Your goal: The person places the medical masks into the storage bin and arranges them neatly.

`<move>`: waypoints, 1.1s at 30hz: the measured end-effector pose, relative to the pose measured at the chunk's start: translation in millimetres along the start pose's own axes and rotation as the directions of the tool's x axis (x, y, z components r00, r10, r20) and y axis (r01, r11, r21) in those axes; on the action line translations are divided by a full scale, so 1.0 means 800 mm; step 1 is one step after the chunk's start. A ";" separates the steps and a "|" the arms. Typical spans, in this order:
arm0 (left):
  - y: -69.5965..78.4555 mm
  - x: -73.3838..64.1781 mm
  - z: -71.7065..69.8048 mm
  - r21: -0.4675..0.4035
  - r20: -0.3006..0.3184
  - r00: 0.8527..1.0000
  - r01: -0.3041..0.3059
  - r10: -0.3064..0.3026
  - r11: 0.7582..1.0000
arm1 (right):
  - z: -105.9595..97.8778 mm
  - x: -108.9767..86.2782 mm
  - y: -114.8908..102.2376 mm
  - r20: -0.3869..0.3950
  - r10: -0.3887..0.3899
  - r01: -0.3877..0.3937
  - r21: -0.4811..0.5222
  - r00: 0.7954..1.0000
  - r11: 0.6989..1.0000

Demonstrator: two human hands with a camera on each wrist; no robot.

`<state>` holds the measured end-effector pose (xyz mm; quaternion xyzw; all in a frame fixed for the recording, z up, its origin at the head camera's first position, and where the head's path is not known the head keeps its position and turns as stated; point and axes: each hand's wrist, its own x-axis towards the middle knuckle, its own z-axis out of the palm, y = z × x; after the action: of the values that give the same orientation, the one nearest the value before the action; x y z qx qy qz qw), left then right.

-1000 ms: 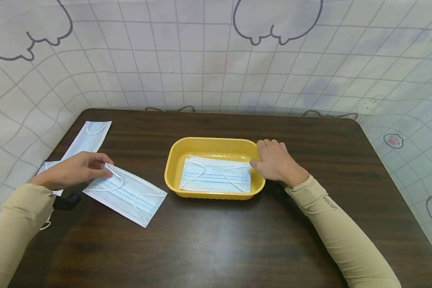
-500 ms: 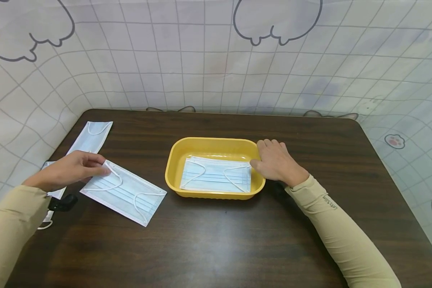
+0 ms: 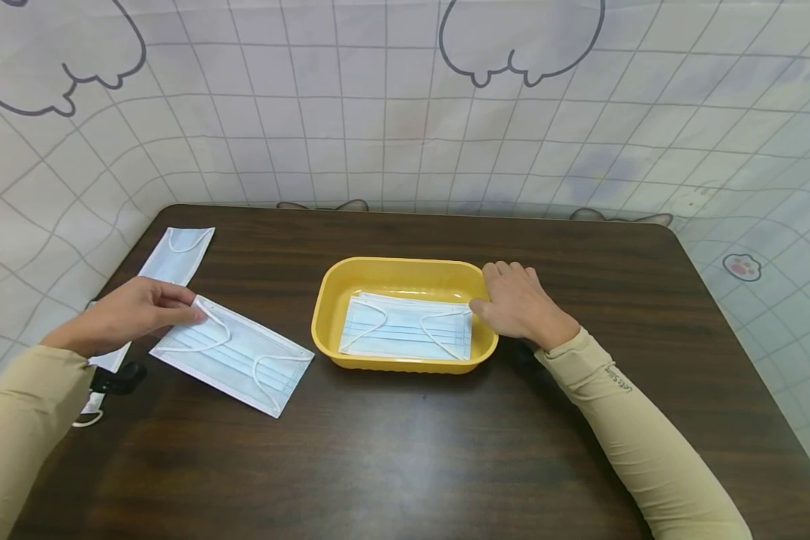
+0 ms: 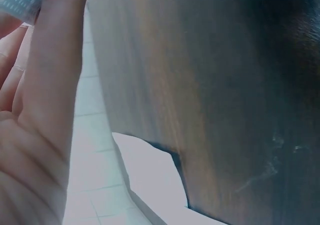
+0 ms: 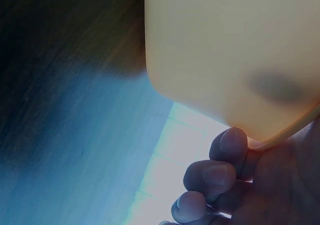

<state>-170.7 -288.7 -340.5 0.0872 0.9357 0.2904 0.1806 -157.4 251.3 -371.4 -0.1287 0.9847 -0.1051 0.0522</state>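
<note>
Evidently a loading step: the left hand (image 3: 124, 315) pinches the near corner of a face mask (image 3: 232, 354) lying flat on the tabletop (image 3: 405, 450), left of the yellow tray (image 3: 324, 315). The right hand (image 3: 520, 304) grips the tray's right rim, steadying it. Lifting the mask across onto the stacked masks (image 3: 405, 335) looks likely next.

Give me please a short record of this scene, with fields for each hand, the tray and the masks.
left hand: pinches the corner of a light blue pleated face mask lying on the dark wooden table
right hand: grips the right rim of the yellow plastic tray
tray contents: blue mask, flat
other masks: more at the table's left edge
</note>
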 end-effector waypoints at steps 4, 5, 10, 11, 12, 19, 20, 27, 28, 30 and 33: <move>-0.001 -0.001 -0.006 0.040 -0.020 1.000 0.000 0.001 0.999 | 0.001 0.001 0.001 0.000 -0.002 0.002 0.001 1.000 1.000; -0.001 -0.001 -0.008 0.048 -0.024 1.000 0.001 0.000 0.999 | 0.001 0.001 0.001 0.000 -0.002 0.002 0.002 1.000 1.000; -0.003 -0.003 -0.014 -0.016 -0.007 1.000 0.006 -0.007 1.000 | 0.000 0.001 0.001 0.001 0.002 -0.002 0.004 1.000 1.000; -0.003 -0.003 -0.015 -0.025 -0.008 1.000 0.007 -0.007 1.000 | 0.000 0.001 0.001 0.002 0.002 -0.002 0.004 1.000 1.000; -0.003 -0.005 -0.016 -0.030 -0.010 1.000 0.006 -0.007 1.000 | 0.000 0.001 0.001 0.003 0.003 -0.003 0.004 1.000 1.000; -0.003 -0.015 -0.025 -0.074 -0.028 1.000 -0.005 0.003 0.997 | 0.000 0.002 0.001 0.007 0.006 -0.006 0.003 1.000 1.000; -0.004 -0.016 -0.026 -0.073 -0.031 0.999 -0.010 0.008 0.997 | 0.000 0.001 0.001 0.007 0.006 -0.006 0.002 1.000 1.000; -0.006 -0.019 -0.038 -0.015 -0.076 0.997 0.011 -0.012 1.000 | 0.000 0.001 0.001 0.008 0.006 -0.006 0.000 1.000 1.000; -0.006 -0.019 -0.040 -0.015 -0.077 0.997 0.015 -0.016 1.000 | 0.000 0.001 0.001 0.008 0.006 -0.006 0.000 1.000 1.000; -0.003 -0.020 -0.044 -0.017 -0.087 0.996 0.033 -0.034 0.999 | 0.000 0.001 0.001 0.006 0.008 -0.008 -0.001 1.000 1.000; -0.001 -0.023 -0.049 -0.023 -0.107 0.993 0.046 -0.048 0.999 | 0.001 0.002 0.001 0.005 0.009 -0.009 0.001 1.000 1.000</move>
<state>-169.4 -314.3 -305.7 0.0475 0.9428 0.2998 0.1377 -158.8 251.8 -372.7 -0.1242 0.9851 -0.1051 0.0550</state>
